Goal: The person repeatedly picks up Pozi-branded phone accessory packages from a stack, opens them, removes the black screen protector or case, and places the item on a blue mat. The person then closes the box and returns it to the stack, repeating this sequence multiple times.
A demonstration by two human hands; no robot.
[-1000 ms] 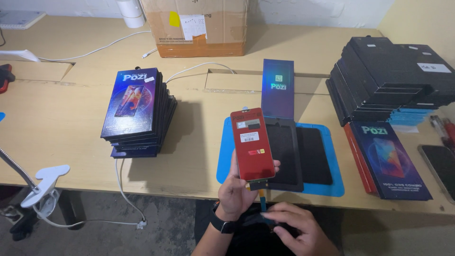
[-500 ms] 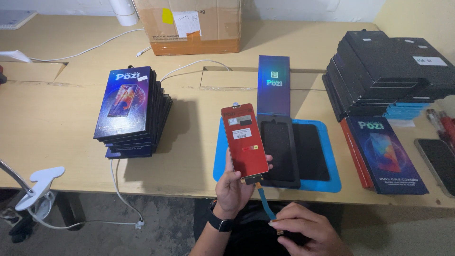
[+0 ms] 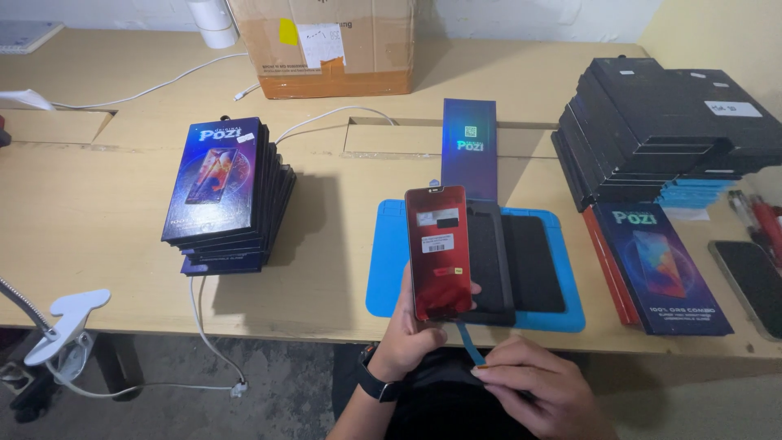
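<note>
Two hands working below table edge (image 3: 244, 322). I am seeing left hand (image 3: 411, 338) gripping red phone screen panel (image 3: 440, 253) upright over blue mat (image 3: 383, 269). Right hand (image 3: 533, 391) pinching blue flex ribbon (image 3: 471, 342) hanging from panel's lower edge.

My left hand (image 3: 407, 338) grips a red phone screen panel (image 3: 439, 252) upright above the blue work mat (image 3: 389, 269). My right hand (image 3: 533, 391) pinches its blue flex ribbon (image 3: 470, 342) below. A stack of blue boxes (image 3: 224, 191) sits left, black boxes (image 3: 668, 126) right, a cardboard carton (image 3: 326, 45) behind.
</note>
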